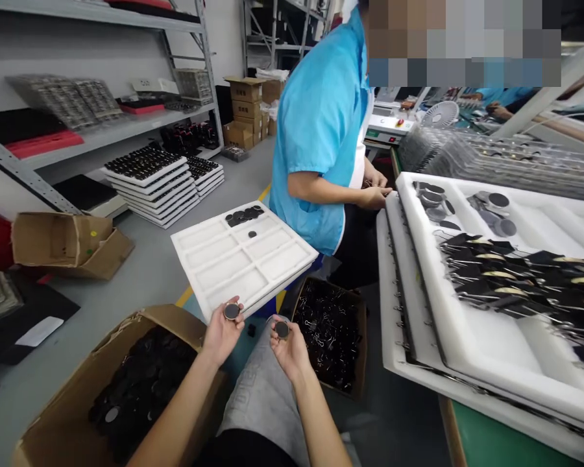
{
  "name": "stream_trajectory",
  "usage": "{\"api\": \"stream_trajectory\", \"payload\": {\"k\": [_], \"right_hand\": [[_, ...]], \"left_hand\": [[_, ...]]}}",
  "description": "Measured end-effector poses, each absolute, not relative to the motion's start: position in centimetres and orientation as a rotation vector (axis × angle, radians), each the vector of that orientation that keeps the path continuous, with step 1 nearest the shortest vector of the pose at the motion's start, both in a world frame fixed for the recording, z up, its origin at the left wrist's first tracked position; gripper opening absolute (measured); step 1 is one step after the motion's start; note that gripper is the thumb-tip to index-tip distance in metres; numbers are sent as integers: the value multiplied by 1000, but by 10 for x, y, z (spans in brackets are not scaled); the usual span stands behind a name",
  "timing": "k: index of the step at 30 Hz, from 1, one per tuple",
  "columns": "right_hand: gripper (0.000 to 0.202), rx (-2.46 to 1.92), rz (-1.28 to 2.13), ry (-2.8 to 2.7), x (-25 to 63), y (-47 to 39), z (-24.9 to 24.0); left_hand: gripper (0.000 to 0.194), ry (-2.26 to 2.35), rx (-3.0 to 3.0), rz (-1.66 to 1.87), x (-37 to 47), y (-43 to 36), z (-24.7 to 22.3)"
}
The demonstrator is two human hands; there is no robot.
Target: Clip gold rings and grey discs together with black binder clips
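My left hand (222, 340) holds a round dark disc (231, 311) with a thin gold-coloured rim between its fingers. It is at the near edge of a white compartment tray (209, 238). A similar round disc (281, 330) sits in the fingers of my right hand (292, 355), above my grey-clothed leg. In the tray's far compartment lie several black discs (243, 216), and a single disc (252, 234) rests in the compartment nearer me. Left of my forearm, an open cardboard box (61, 415) contains a heap of dark round pieces (141, 379).
A box of black binder clips (328, 327) stands right of my right hand. Stacked white trays (418, 272) with discs and dark clipped pieces fill the right side. A co-worker in a blue shirt (316, 110) stands ahead. Shelving (111, 126) and stacked filled trays (150, 188) are at left.
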State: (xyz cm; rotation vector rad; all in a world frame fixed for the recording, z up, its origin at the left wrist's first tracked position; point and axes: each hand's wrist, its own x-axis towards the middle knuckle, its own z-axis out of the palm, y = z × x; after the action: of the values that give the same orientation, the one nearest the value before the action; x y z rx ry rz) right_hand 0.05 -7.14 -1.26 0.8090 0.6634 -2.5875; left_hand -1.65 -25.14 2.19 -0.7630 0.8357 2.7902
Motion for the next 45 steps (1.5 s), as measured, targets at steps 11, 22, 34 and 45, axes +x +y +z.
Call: {"api": "stream_trajectory", "payload": {"k": [11,22,34,45], "right_hand": [[35,405,-2322,1128,-14,-191,-13],[22,-289,-2031,1482,80,-335,-16],[40,504,-2315,960,50,-220,-27],[43,882,-2914,873,93,-47,15]], "left_hand": [[38,1719,-932,2784,50,-385,7],[44,3330,-1020,869,163,-484,0],[37,1874,-856,2740,60,-351,55],[30,1789,39,2101,32,-156,41]]}}
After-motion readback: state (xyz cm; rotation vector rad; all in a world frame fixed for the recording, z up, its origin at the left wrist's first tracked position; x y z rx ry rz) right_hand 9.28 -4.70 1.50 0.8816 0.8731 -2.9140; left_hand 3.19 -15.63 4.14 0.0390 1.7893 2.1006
